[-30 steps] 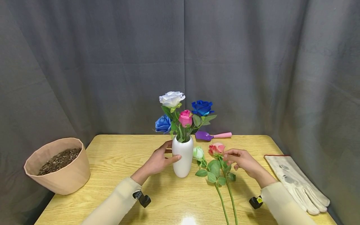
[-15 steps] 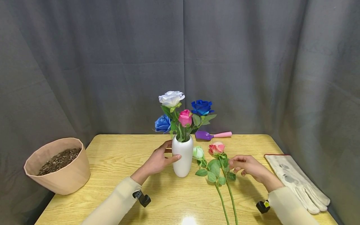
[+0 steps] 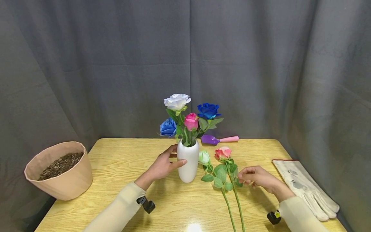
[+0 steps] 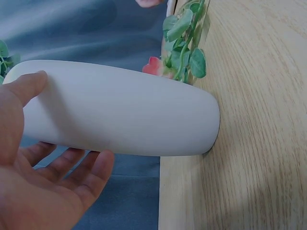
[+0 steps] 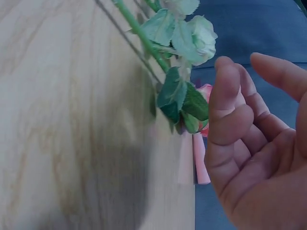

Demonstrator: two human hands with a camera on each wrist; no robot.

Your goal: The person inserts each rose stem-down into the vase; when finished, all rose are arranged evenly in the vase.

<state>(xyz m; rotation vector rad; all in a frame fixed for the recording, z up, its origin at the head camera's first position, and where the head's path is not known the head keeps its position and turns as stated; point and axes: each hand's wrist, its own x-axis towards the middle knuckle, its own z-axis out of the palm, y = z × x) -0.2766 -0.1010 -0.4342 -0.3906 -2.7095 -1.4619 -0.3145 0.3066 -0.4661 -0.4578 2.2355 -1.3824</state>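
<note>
Nearest, two loose roses lay on the bench [image 3: 130, 161]: a pink rose [image 3: 222, 153] and a pale green rosebud [image 3: 204, 157], their green stems running toward the near edge and cut off by the head view. Just beside their leaves, the right hand [image 3: 256, 176] hovered with fingers loosely curled, gripping nothing; whether a fingertip touched a leaf was unclear. Farther in, the left hand [image 3: 162, 166] rested against the upright white vase [image 3: 188, 164], thumb and fingers lightly curved round its side. It carried white, pink and blue roses; their stems were hidden inside.
</note>
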